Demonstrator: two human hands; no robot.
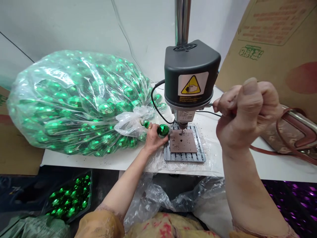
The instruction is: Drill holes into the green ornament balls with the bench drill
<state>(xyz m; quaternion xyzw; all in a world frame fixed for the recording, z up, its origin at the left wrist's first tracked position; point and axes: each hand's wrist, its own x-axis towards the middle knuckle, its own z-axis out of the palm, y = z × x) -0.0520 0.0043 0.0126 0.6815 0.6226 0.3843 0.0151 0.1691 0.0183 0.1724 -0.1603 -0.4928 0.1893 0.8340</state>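
Note:
My left hand (153, 140) holds a shiny green faceted ball (163, 130) between thumb and fingers, at the left edge of the drill press's slotted base (168, 157). On that base lies a square brown board (182, 145) with a dark hole, sprinkled with dark shavings. Above it hangs the black motor head of the drill press (192, 62), its chuck (183, 126) pointing down. My right hand (247, 112) is raised to the right of the head, fingers closed round the feed handle (210, 104); most of the handle is hidden inside the fist.
A big clear plastic bag (74, 99) of green balls fills the table's left side. Cardboard (272, 49) and a metal-framed seat (300, 124) stand at right. Below the table are a crate of green balls (71, 195), purple shiny pieces (294, 201) and plastic sheeting (153, 195).

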